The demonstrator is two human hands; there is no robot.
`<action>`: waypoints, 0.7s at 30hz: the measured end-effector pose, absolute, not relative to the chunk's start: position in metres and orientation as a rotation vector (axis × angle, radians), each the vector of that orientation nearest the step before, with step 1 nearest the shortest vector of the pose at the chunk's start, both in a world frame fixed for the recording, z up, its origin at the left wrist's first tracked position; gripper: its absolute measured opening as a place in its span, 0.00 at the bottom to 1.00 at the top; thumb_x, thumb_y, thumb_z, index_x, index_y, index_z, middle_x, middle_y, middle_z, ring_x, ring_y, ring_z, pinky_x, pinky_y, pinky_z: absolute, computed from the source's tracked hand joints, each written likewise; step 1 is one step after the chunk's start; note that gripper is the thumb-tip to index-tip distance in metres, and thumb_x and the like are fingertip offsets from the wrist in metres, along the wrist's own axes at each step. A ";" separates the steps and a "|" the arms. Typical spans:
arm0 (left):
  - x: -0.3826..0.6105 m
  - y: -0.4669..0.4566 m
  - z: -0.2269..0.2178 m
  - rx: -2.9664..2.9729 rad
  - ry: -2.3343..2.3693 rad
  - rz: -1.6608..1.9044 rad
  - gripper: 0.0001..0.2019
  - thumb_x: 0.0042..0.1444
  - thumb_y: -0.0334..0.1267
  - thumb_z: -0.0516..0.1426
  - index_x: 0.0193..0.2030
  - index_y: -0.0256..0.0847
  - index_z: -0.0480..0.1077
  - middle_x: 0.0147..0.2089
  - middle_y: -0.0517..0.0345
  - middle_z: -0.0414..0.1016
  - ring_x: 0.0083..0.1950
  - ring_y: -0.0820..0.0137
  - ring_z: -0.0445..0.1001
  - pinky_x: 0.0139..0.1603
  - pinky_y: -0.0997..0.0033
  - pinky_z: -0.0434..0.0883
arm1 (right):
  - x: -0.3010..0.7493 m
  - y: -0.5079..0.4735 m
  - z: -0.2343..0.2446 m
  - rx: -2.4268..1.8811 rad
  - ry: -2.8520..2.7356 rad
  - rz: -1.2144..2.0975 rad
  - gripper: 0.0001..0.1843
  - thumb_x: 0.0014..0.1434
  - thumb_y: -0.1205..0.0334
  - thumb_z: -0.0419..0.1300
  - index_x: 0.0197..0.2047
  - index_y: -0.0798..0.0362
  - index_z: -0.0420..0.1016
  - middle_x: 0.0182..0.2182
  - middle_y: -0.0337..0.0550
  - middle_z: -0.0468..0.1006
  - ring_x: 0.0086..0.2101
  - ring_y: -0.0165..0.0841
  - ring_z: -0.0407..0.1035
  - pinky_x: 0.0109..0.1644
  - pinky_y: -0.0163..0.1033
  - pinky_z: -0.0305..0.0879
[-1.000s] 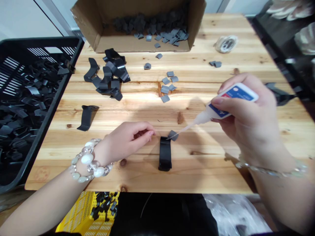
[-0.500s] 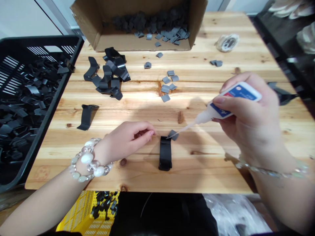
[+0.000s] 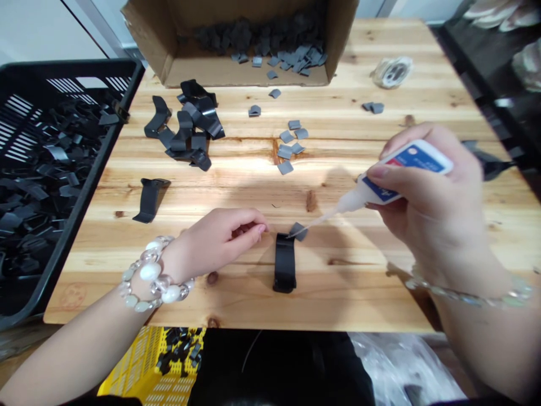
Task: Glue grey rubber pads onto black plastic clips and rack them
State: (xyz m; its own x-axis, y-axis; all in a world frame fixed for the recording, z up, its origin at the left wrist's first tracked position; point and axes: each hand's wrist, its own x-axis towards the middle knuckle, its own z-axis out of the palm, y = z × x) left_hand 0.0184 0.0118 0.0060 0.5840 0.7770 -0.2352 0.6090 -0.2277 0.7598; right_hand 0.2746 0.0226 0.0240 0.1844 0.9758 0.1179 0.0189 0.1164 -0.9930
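My right hand is wrapped round a white glue bottle with a blue and red label. Its long thin nozzle slants down to the left, the tip at the upper end of a black curved plastic piece lying on the table. A small grey square pad sits by that same end, partly behind the nozzle. To the left of the black piece rests my left hand, its fingers curled in and thumb near the index fingertip, with nothing visible between them.
A cardboard box of grey pads stands at the back. Several loose pads and a pile of black pieces lie mid-table. A black crate is at left, a yellow basket below, a tape roll at back right.
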 end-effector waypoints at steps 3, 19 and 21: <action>0.018 0.012 0.006 1.950 1.117 0.237 0.12 0.63 0.43 0.50 0.42 0.41 0.72 0.35 0.62 0.76 0.35 0.73 0.73 0.36 0.74 0.66 | 0.274 0.021 0.024 -1.236 -1.156 1.001 0.10 0.42 0.72 0.65 0.26 0.50 0.68 0.19 0.31 0.63 0.17 0.22 0.58 0.14 0.27 0.53; 0.019 0.011 0.007 1.981 1.112 0.218 0.14 0.63 0.44 0.49 0.43 0.41 0.72 0.38 0.60 0.78 0.37 0.71 0.74 0.37 0.73 0.67 | 0.275 0.021 0.029 -1.195 -1.144 0.989 0.09 0.43 0.75 0.62 0.25 0.52 0.69 0.17 0.30 0.62 0.15 0.20 0.59 0.15 0.28 0.57; 0.018 0.012 0.007 1.988 1.115 0.218 0.14 0.63 0.44 0.49 0.43 0.41 0.72 0.38 0.60 0.78 0.37 0.71 0.74 0.37 0.73 0.67 | 0.274 0.020 0.029 -1.191 -1.148 1.009 0.09 0.43 0.75 0.61 0.25 0.52 0.69 0.17 0.30 0.62 0.15 0.20 0.58 0.14 0.28 0.56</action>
